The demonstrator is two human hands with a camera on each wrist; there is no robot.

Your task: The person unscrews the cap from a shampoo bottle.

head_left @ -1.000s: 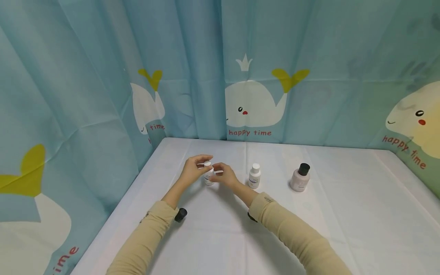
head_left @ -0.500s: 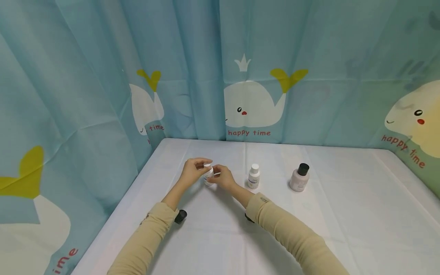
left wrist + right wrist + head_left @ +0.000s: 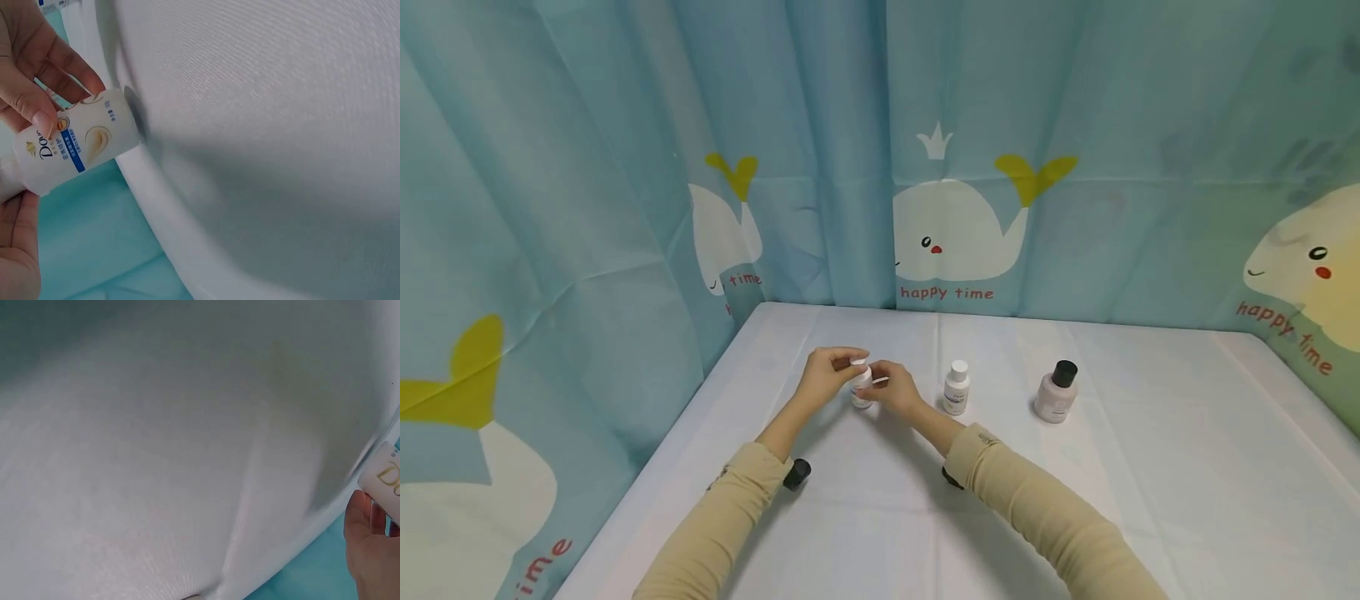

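A small white Dove bottle (image 3: 862, 392) with a white cap is held just above the white table (image 3: 1150, 467), left of centre. My left hand (image 3: 852, 361) pinches its top from the left, and my right hand (image 3: 874, 386) grips its body from the right. In the left wrist view the bottle (image 3: 75, 149) lies tilted, with fingers (image 3: 37, 106) across its label. At the right edge of the right wrist view only a corner of the bottle (image 3: 389, 481) and part of a hand (image 3: 369, 547) show.
A white bottle with a white cap (image 3: 956, 387) stands right of my hands, and a pink bottle with a black cap (image 3: 1055, 392) further right. A blue whale-print curtain (image 3: 925, 167) closes off the table's back and sides.
My right hand has closed in on the bottle's body, and both hands have shifted slightly with it. The two standing bottles have not moved.
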